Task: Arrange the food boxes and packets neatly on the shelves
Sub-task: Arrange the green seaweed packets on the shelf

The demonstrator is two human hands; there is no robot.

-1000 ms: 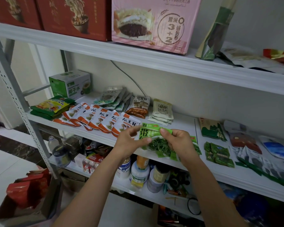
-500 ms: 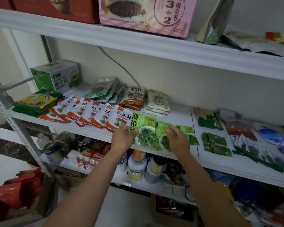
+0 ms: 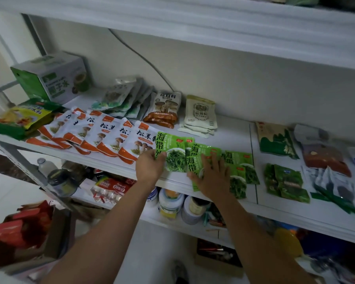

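we see the middle shelf (image 3: 230, 128) with green seaweed packets (image 3: 175, 152) fanned flat along its front lip, their lower edges reaching or slightly overhanging that lip. our left hand (image 3: 150, 167) pinches the lower left corner of the leftmost green packet, thumb on top and fingers under it, at 9 o'clock of the fan. our right hand (image 3: 212, 177) lies flat and spread, palm down, on the next packets, gripping nothing. at 9 o'clock of the left hand, orange mushroom packets (image 3: 103, 134) overlap in a row, the nearest one touching the green fan. at 12 o'clock there is bare shelf between the fan and a cream packet stack (image 3: 200, 114). at 3 o'clock, dark green packets (image 3: 285, 182) lie past a seam in the shelf, apart from the fan.
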